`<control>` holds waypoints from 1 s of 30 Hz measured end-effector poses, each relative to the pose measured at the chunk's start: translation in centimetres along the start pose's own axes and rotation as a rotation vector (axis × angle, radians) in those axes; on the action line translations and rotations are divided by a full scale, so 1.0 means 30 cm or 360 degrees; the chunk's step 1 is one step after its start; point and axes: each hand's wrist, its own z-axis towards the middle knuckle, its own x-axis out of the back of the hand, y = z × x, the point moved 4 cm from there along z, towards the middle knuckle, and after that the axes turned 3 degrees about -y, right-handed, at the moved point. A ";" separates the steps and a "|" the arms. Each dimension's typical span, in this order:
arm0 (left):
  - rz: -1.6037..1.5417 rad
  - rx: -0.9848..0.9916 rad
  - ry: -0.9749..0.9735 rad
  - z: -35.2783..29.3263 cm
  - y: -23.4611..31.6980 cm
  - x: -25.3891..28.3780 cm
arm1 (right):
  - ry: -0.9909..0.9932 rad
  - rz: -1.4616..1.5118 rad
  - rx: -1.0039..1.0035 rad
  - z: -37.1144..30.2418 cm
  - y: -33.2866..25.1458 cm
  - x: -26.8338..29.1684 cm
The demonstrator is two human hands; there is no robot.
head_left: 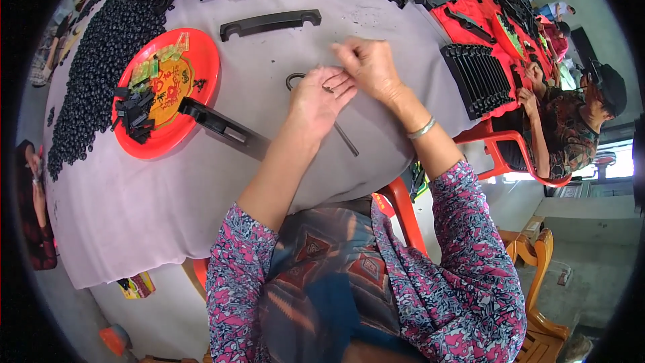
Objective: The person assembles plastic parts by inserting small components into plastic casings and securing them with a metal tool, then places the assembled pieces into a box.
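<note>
My left hand (316,101) is cupped, palm up, over the grey cloth. A small dark piece (328,89) rests at the base of its fingers, too small to name. Close beside its fingertips is my right hand (369,66), closed with thumb and fingers together; whatever is inside is hidden. A metal rod (347,140) with a ring-shaped end (293,81) runs beneath my left hand, its middle covered. Beside my left forearm lies a long black plastic part (225,128) with a slot. Farther off sits another black part (270,24), shaped like a handle.
A red plate (208,74) on the left carries black clips and clear yellow-green pieces. Beyond it spreads a heap of small black parts (111,54). Black parts pile along the far edge, and a row of black strips (476,81) lies right. A co-worker (571,121) sits at right.
</note>
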 end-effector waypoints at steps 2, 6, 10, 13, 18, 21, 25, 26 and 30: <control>-0.0084 -0.0069 0.0057 0.014 0.000 0.003 | 0.0041 -0.0003 0.0386 -0.035 -0.085 -0.040; -0.0163 -0.0071 0.0022 0.013 0.005 0.007 | -0.0096 -0.0335 0.0507 -0.069 -0.165 -0.046; -0.0167 -0.0084 -0.0002 0.029 0.003 0.019 | 0.0038 -0.0115 0.0714 -0.055 -0.151 0.017; -0.0226 -0.0054 0.0013 0.018 0.001 0.009 | 0.0045 0.0031 0.0494 0.028 -0.027 0.083; -0.0224 0.0002 0.0051 0.022 -0.002 0.016 | -0.0156 -0.0654 0.0555 0.023 0.187 0.059; -0.0231 -0.0001 0.0056 0.014 -0.003 0.009 | -0.0073 -0.0719 0.0655 -0.033 0.171 0.057; -0.0196 -0.0023 0.0037 0.011 0.002 0.011 | -0.0149 -0.0758 0.0584 -0.090 0.167 0.070; -0.0189 -0.0024 0.0017 0.011 0.003 0.010 | -0.0165 -0.0652 0.0548 -0.094 0.165 0.081; -0.0165 -0.0017 0.0032 0.010 0.001 0.007 | -0.0253 -0.0493 0.0613 -0.092 0.176 0.129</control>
